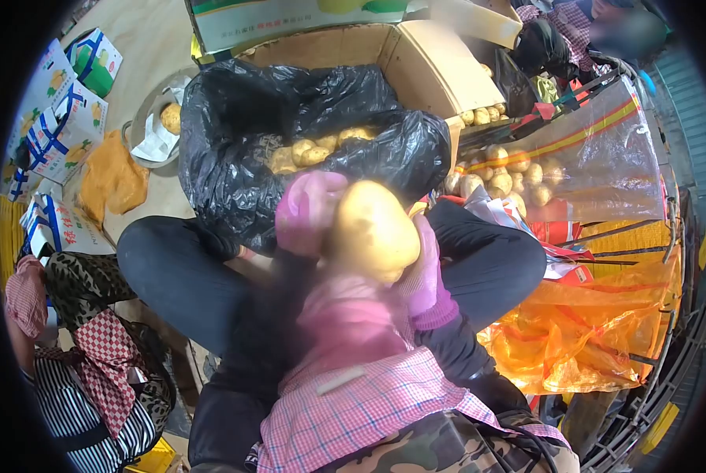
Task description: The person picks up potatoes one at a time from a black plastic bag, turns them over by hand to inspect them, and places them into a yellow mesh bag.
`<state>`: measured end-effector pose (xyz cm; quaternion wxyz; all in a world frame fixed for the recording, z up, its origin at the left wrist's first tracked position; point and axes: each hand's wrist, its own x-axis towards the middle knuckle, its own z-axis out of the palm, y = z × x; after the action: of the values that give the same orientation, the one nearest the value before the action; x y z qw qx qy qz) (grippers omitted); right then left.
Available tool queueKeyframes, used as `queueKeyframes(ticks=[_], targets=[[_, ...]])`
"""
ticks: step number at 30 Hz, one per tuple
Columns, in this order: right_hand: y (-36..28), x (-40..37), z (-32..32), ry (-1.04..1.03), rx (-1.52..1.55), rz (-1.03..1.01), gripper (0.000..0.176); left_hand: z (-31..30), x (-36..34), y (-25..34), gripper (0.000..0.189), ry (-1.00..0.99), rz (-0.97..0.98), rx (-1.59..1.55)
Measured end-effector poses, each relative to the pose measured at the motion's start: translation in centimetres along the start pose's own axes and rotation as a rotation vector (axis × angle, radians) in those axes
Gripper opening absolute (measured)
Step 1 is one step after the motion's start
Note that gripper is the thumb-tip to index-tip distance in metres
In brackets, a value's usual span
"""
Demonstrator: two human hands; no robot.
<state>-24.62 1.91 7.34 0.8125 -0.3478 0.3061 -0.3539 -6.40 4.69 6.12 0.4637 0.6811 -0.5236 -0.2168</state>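
A large pale-yellow potato [377, 232] is raised close to the camera, in front of my chest. My right hand [425, 272], in a pink-purple glove, grips it along its right and lower side. On the potato's left is my left hand [310, 211], also in a pink glove, smeared by motion so that its fingers do not show clearly. Just beyond my hands, a cardboard box [329, 46] lined with a black plastic bag [235, 118] holds several potatoes [312, 151].
At right stand a clear mesh-like bag of potatoes [519, 177] and an orange plastic sheet [582, 323]. A bucket [152, 130] with paper and a potato sits left, near printed cartons [69, 134]. Other people sit at lower left and upper right.
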Motion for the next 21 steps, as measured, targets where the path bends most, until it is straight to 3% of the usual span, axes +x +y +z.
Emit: queueKeyframes(ticks=[1,2,5,6,7,8,10,12,14,16,19,20,21], targets=[[-0.6,0.3,0.3,-0.042,0.219,0.065,0.045,0.4,0.0,0.1,0.042,-0.046,-0.124,-0.564],[-1.2,0.5,1.0,0.033,0.199,0.109,0.043,0.8,0.0,0.2,0.048,-0.019,-0.275,-1.123],[-1.4,0.6,2.2,0.214,0.181,0.207,0.04,2.3,-0.9,0.8,0.055,-0.028,0.127,-0.599],[-0.7,0.8,1.6,0.239,0.197,0.208,0.04,2.5,-0.6,0.0,0.057,-0.014,0.19,-0.466],[-0.4,0.9,1.4,0.264,0.214,0.208,0.04,2.6,-0.4,0.1,0.054,0.016,0.071,-0.521],[-0.6,0.5,1.4,0.258,0.041,0.172,0.04,2.9,-0.3,0.4,0.05,0.045,-0.05,-0.576],[-1.1,0.1,0.7,0.193,-0.361,0.049,0.041,3.3,-0.3,-0.8,0.048,0.066,-0.053,-0.536],[0.2,1.3,-2.6,0.081,-0.864,-0.193,0.049,3.7,-0.5,-3.9,0.048,0.026,0.147,-0.38],[-0.1,1.2,-2.2,0.012,-1.171,-0.437,0.067,2.6,-0.1,-3.0,0.046,-0.05,0.282,-0.303],[-0.8,-0.8,-0.7,0.037,-1.237,-0.635,0.091,2.2,-0.5,-1.6,0.042,-0.071,0.254,-0.318],[0.5,1.5,-0.8,-0.006,-1.039,-0.861,0.112,2.3,-1.5,0.6,0.036,-0.084,0.076,-0.57],[0.3,1.4,-0.5,-0.021,-0.912,-0.782,0.112,1.5,-1.4,2.2,0.035,-0.155,0.052,-0.758],[0.0,1.3,-0.1,-0.037,-0.784,-0.7,0.112,1.4,-1.4,1.8,0.034,-0.158,0.119,-0.639]])
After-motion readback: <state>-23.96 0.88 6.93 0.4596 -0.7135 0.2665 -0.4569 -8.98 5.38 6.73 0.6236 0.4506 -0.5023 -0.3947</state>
